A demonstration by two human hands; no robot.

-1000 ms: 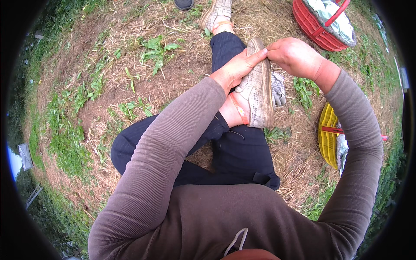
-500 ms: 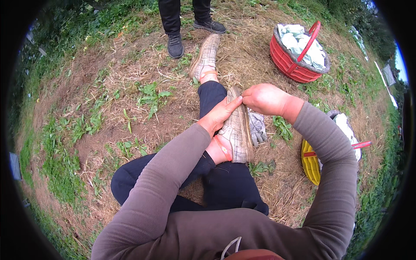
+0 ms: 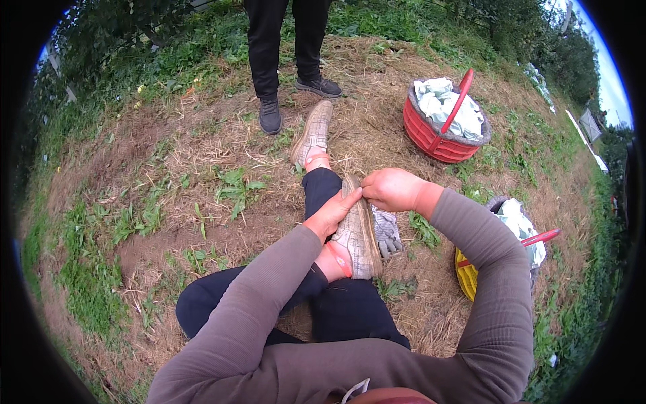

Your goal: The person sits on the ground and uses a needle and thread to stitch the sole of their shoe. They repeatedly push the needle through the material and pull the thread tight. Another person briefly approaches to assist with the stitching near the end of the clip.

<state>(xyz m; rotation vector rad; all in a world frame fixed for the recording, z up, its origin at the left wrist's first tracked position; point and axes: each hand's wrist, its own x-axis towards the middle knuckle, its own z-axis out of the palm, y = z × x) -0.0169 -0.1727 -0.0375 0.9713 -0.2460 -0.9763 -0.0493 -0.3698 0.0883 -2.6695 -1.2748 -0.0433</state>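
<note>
A worn, light plaid shoe [image 3: 360, 239] is on my foot, which is drawn up across my other leg with the sole turned to the right. My left hand [image 3: 332, 215] wraps round the front of this shoe, its thumb lying over the upper near the toe. At the sole's edge, my right hand [image 3: 397, 188] is closed in a pinch, fingertips close to the left thumb; whatever they pinch is hidden. Beneath the right hand, just beyond the sole, grey-white work gloves [image 3: 387, 233] lie on the ground. My other shoe [image 3: 315, 128] rests farther out on the outstretched leg.
A person in dark trousers [image 3: 266, 54] and dark shoes stands just beyond my outstretched foot. To the far right sits a red basket [image 3: 431, 140] filled with pale crumpled bags. A yellow basket [image 3: 465, 277] with a red handle is partly behind my right arm. Dry grass and weeds cover the ground.
The view has tilted up a little, so the scene sits lower and more of the standing person shows. Both hands stay at the shoe in nearly the same hold.
</note>
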